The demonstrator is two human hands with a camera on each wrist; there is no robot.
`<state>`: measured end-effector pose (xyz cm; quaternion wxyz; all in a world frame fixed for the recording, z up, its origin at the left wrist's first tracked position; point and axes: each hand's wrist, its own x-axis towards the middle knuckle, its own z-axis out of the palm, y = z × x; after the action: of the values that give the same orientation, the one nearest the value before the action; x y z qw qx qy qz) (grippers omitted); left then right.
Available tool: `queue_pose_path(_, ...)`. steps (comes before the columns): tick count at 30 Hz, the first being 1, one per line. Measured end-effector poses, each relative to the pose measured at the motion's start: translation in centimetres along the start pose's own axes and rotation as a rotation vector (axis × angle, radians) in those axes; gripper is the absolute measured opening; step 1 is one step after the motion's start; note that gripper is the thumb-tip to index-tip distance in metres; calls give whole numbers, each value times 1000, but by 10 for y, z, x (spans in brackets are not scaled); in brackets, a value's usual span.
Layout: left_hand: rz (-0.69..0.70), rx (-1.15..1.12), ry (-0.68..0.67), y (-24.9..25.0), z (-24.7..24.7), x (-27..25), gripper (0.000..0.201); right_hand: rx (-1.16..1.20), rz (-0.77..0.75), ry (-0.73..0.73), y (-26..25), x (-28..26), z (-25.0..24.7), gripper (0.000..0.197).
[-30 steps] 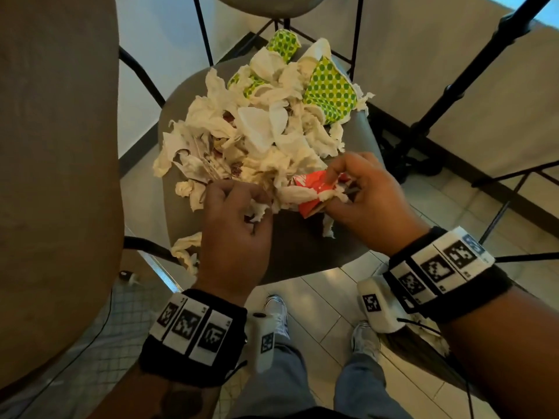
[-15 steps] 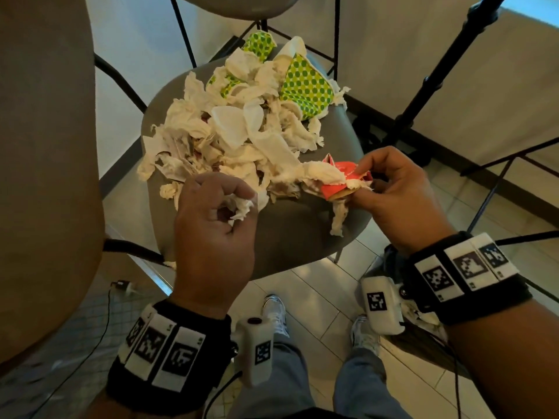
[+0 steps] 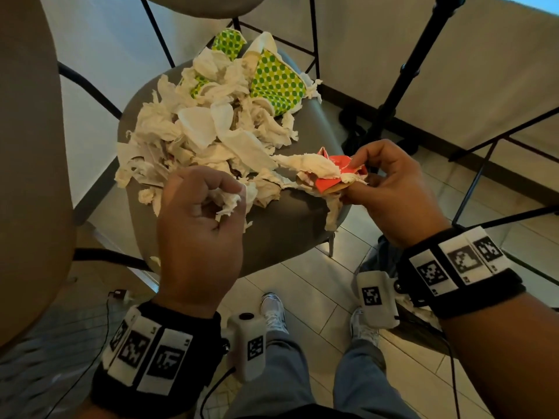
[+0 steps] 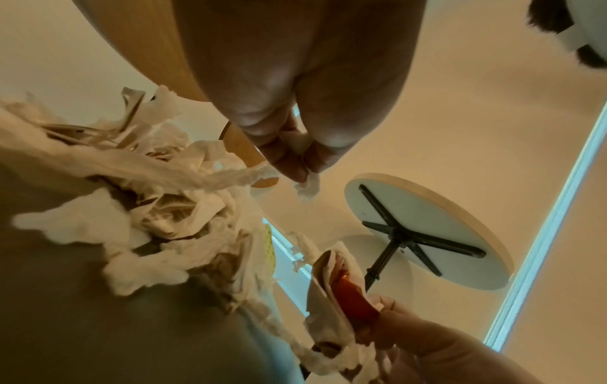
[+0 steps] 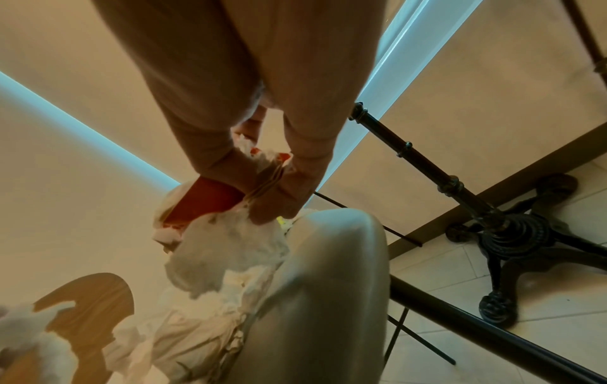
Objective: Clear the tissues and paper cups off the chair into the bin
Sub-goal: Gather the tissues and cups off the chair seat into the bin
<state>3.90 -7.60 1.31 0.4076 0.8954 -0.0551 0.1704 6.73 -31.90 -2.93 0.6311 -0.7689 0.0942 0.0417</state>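
A heap of crumpled white tissues covers the grey chair seat, with flattened green-dotted paper cups at its far side. My left hand hovers above the seat's near edge, fingers curled round a scrap of tissue; the left wrist view shows the scrap pinched at the fingertips. My right hand pinches a crushed red paper cup wrapped with tissue just off the seat's right edge. The right wrist view shows the red cup and tissue hanging below the fingers.
A second chair back fills the left. A black table pedestal stands right of the chair, with its cast base on the tiled floor. Thin black chair legs cross at right. My shoes stand below. No bin is in view.
Both hands have lifted and drawn back from the heap. The right hand has carried the red cup and tissue rightwards past the seat edge; the left keeps its tissue scrap.
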Motion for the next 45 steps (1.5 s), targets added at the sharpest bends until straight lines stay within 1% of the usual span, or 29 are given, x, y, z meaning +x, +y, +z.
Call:
queue_pose_path(2,42,-20,11,16,-8,2,20,13,-14,-6,-3,-2,-5,30)
queue_pose_path(4,131,-51,-11,43,-15,3,20,43,-27,-10,-9,-8,-16,30)
queue_pose_path(7,303,-158,-95,93,-5,-2,33,131,-30,22,-11,-29,-49,29)
queue_pose_path(8,351,-212,-156,109,6,-6,32,157,-28,37,-9,-40,-64,30)
queue_pose_path(10,429,-300,-317,133,36,-20,20,196,-21,93,-1,-65,-93,32)
queue_pose_path(12,431,-406,-488,150,73,-41,4,244,-1,187,16,-92,-125,34)
queue_pose_path(13,417,-449,-581,157,93,-52,2,263,7,235,28,-105,-142,35)
queue_pose_path(14,398,-474,-676,162,115,-65,6,275,20,280,41,-118,-160,37)
queue_pose_path(16,377,-491,-849,169,162,-91,13,292,65,375,77,-147,-196,42)
queue_pose_path(17,382,-493,-915,169,185,-104,14,289,102,438,98,-160,-213,41)
queue_pose_path(19,385,-485,-1015,165,236,-133,14,256,189,553,142,-187,-243,36)
queue_pose_path(23,391,-367,-1173,141,341,-184,18,262,358,709,237,-222,-282,37)
queue_pose_path(26,414,-272,-1311,119,416,-219,19,273,499,773,307,-228,-293,39)
queue_pose_path(28,405,-205,-1366,104,460,-238,20,292,565,799,351,-221,-291,37)
queue_pose_path(31,300,-80,-1394,80,509,-258,19,403,700,858,417,-201,-282,33)
queue_pose_path(33,182,27,-1389,57,531,-265,23,494,791,897,455,-185,-274,33)
queue_pose_path(34,108,77,-1396,45,538,-267,32,514,841,898,470,-179,-270,33)
queue_pose_path(35,34,129,-1424,32,543,-269,46,533,894,867,483,-174,-265,37)
queue_pose_path(36,-36,189,-1472,21,544,-269,61,557,955,800,494,-169,-261,52)
queue_pose_path(37,-103,254,-1529,11,543,-267,74,588,1019,711,499,-166,-256,71)
queue_pose_path(38,-162,320,-1581,3,540,-265,81,599,1079,608,501,-164,-253,84)
queue_pose_path(39,-204,375,-1621,-2,535,-260,86,587,1122,507,500,-162,-250,89)
queue_pose_path(40,-228,417,-1646,-6,530,-255,89,572,1150,434,496,-161,-248,90)
queue_pose_path(41,-244,443,-1657,-9,524,-250,90,567,1175,399,493,-162,-246,90)
queue_pose_path(42,-263,450,-1655,-12,516,-244,88,548,1199,379,490,-165,-244,84)
queue_pose_path(43,-291,443,-1642,-13,508,-238,85,496,1223,353,486,-168,-243,72)
queue_pose_path(45,-357,401,-1601,-16,485,-227,77,301,1248,252,475,-173,-238,53)
